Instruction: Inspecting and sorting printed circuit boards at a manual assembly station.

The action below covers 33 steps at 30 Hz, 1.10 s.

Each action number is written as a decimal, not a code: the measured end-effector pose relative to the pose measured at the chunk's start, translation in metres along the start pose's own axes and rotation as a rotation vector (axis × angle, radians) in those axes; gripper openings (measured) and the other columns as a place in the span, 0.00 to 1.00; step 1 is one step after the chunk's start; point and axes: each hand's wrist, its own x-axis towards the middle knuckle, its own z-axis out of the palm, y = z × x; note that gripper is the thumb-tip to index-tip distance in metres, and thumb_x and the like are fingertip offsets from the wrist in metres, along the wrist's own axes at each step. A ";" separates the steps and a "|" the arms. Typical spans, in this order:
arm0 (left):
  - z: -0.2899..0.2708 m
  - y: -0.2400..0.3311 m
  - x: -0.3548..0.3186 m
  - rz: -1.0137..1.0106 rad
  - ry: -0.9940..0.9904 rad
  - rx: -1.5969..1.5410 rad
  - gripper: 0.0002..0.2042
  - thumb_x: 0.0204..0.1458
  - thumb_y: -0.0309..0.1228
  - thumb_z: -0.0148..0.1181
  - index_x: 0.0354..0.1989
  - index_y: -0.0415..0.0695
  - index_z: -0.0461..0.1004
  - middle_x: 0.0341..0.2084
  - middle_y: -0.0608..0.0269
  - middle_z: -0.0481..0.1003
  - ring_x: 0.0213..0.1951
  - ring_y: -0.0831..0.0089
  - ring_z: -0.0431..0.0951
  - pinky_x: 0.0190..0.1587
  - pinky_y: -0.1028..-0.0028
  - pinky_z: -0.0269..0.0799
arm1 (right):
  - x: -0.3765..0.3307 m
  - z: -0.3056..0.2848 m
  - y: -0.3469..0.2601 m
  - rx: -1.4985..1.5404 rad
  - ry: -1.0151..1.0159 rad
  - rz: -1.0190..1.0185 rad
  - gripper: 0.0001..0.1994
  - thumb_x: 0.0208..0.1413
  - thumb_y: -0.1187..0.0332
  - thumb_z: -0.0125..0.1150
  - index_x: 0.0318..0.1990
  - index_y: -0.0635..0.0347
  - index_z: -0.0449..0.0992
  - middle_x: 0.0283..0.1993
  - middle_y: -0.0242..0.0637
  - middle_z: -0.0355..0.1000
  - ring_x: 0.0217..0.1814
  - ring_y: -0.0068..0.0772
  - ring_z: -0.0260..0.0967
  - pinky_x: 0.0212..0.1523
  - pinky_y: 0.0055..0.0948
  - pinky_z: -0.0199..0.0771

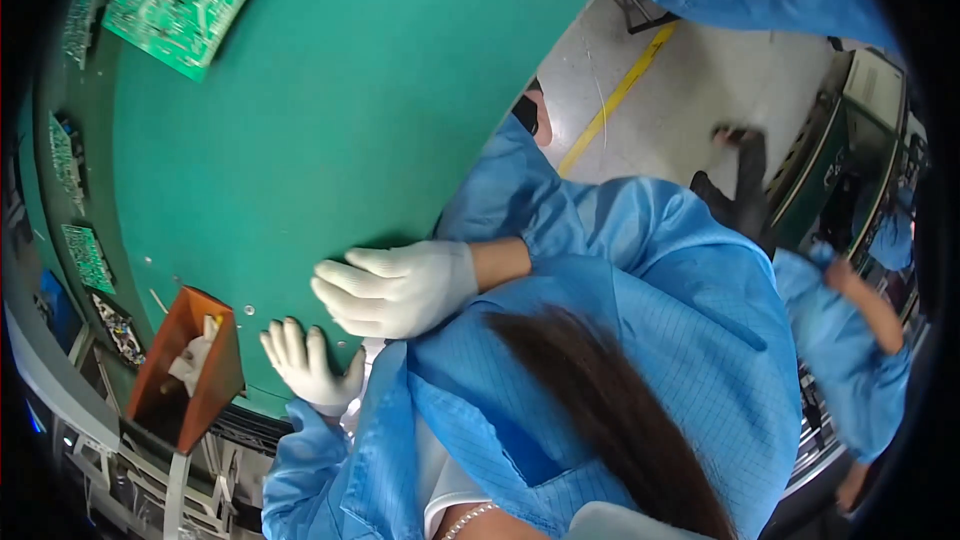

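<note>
Both of my hands wear white gloves and rest on the green work mat (330, 110), close to the bench edge. My right hand (390, 287) lies palm down with its fingers stretched out to the left; it holds nothing that I can see, and its palm side is hidden. Just beyond it to the left, my left hand (312, 365) has its fingers apart and nothing in them. An orange-brown bin (218, 380) stands beside my left hand, with crumpled white material (192, 360) inside.
A large green circuit board (190, 0) lies at the upper left. Smaller boards (88, 258) line the left side. Past the bench edge are a grey floor with a yellow line (620, 100), a co-worker's blue sleeve (850, 360) and a walking person's dark-clothed leg (748, 180).
</note>
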 end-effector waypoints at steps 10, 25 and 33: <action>-0.023 0.004 0.012 -0.039 -0.117 -0.080 0.34 0.32 0.41 0.72 0.51 0.37 0.71 0.56 0.39 0.66 0.60 0.38 0.63 0.62 0.37 0.54 | 0.064 -0.079 0.026 0.290 -0.633 0.177 0.08 0.52 0.65 0.55 0.35 0.58 0.74 0.36 0.39 0.70 0.39 0.36 0.69 0.38 0.31 0.68; -0.049 0.039 0.022 -0.425 -0.324 0.072 0.45 0.42 0.37 0.68 0.72 0.52 0.52 0.72 0.53 0.50 0.73 0.54 0.47 0.74 0.50 0.37 | 0.080 -0.133 0.110 -0.105 -1.231 0.260 0.09 0.53 0.70 0.55 0.40 0.59 0.75 0.44 0.49 0.72 0.47 0.51 0.74 0.47 0.46 0.76; -0.002 0.051 -0.021 -0.496 0.139 0.227 0.38 0.47 0.34 0.64 0.69 0.56 0.55 0.68 0.54 0.57 0.69 0.56 0.56 0.69 0.52 0.49 | 0.079 -0.120 0.108 -0.043 -1.403 0.143 0.14 0.51 0.60 0.65 0.37 0.57 0.70 0.42 0.47 0.70 0.43 0.54 0.73 0.45 0.48 0.74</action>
